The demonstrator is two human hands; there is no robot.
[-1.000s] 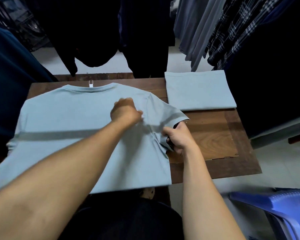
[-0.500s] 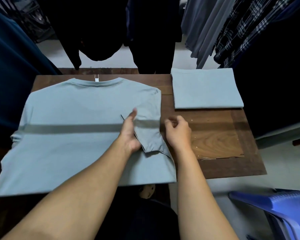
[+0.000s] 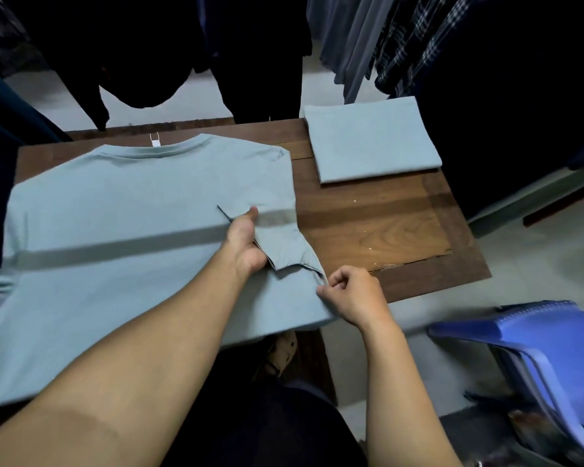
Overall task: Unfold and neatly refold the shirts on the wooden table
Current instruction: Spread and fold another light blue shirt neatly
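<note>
Lower along shirt (image 3: 115,264) edge, right hand (image 3: 351,294).

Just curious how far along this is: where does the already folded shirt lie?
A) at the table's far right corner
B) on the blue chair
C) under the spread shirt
A: the folded shirt lies flat on the wooden table at its far right corner, apart from the spread shirt.
</note>
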